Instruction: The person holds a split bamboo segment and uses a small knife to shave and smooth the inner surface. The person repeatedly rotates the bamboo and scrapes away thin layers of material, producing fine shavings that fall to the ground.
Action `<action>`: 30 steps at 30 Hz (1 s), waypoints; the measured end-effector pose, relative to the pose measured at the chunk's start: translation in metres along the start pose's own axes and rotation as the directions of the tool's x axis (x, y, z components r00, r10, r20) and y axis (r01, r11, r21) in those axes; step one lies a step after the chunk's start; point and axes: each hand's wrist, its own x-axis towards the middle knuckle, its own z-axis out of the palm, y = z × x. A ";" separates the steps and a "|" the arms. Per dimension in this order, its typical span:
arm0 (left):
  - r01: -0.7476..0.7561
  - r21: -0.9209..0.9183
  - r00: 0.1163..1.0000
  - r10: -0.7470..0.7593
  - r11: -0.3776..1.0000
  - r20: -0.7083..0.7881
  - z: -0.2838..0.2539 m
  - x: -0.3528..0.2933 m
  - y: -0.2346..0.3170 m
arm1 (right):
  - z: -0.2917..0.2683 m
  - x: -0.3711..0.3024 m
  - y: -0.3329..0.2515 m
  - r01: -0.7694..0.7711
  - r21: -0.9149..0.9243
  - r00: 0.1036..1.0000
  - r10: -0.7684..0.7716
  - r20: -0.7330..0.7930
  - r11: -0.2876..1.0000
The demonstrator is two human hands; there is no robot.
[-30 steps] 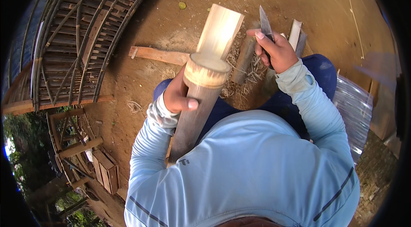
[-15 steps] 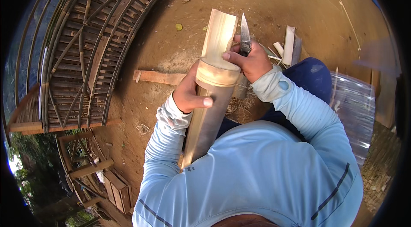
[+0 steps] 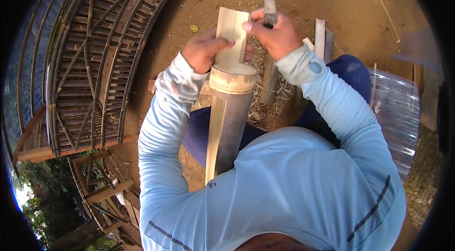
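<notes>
A thick bamboo piece (image 3: 231,113) leans against my body, its cut upper end rising as a pale, open tongue (image 3: 233,24) above the node ring. My left hand (image 3: 203,51) grips this tongue, the thumb across its inner face and the fingers behind. In my right hand (image 3: 280,37) is a knife (image 3: 269,0), blade pointing up and away from me. The right thumb rests at the tongue's right edge; some fingers are hidden behind the handle.
A bamboo slatted bench (image 3: 102,61) curves along the left. Split bamboo pieces (image 3: 320,38) and shavings (image 3: 284,91) lie on the dirt floor. A clear corrugated sheet (image 3: 393,113) sits right of my knee. Wooden framing (image 3: 108,189) stands lower left.
My left hand has moved up from the bamboo below the node to the pale tongue. My right hand and knife have risen toward the tongue's top edge.
</notes>
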 end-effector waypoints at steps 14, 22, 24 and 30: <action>-0.149 -0.289 0.989 0.143 0.946 -0.043 0.017 -0.012 -0.046 | -0.041 -0.057 -0.002 0.112 -0.140 0.976 -0.083 0.201 0.984; -0.243 0.107 0.967 0.249 0.964 -0.047 0.012 -0.047 -0.069 | -0.033 -0.074 -0.015 0.208 -0.396 0.922 -0.044 0.384 0.894; -0.219 0.075 0.972 0.224 0.973 -0.073 0.017 -0.046 -0.062 | -0.033 -0.072 -0.017 0.223 -0.417 0.923 -0.053 0.382 0.881; -0.180 -0.137 0.982 0.185 0.974 0.024 0.007 -0.038 -0.077 | -0.022 -0.072 -0.023 0.328 -0.504 0.929 -0.177 0.324 0.799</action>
